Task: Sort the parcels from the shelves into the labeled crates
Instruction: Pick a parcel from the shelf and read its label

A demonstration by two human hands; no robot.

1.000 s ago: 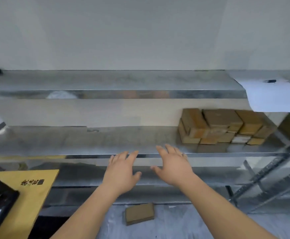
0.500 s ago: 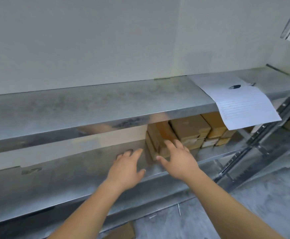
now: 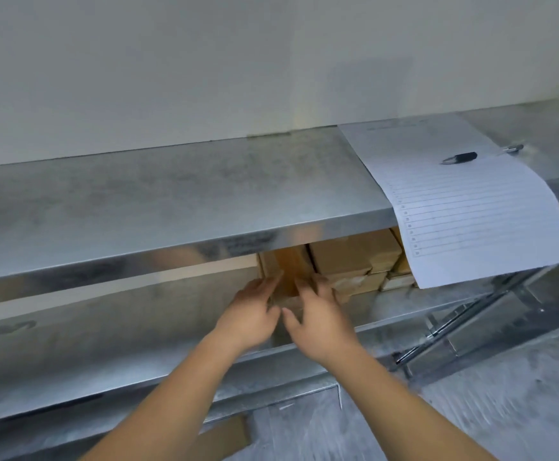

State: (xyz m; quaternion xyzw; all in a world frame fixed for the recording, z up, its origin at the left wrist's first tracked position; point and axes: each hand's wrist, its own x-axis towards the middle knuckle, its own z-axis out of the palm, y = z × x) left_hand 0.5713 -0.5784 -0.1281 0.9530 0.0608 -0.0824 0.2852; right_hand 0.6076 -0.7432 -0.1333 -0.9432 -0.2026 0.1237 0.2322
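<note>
A stack of brown cardboard parcels [image 3: 354, 257] sits on the middle metal shelf [image 3: 105, 347], partly hidden under the upper shelf [image 3: 171, 201]. The leftmost parcel [image 3: 289, 271] stands at the stack's left end. My left hand [image 3: 249, 316] reaches to its left front side, and my right hand [image 3: 319, 316] to its right front side. The fingers of both hands are stretched out and touch the parcel; motion blur hides any firm grip. No crates are in view.
A lined white sheet [image 3: 470, 207] with a black pen [image 3: 459, 158] on it hangs over the upper shelf's front edge, covering the right parcels. Diagonal metal braces [image 3: 454, 331] stand at the right. A flat brown cardboard piece [image 3: 224, 437] lies on the grey floor below.
The view has swung right and closer to the shelf. Both hands moved forward and right from the shelf edge to the leftmost parcel and came together around it.
</note>
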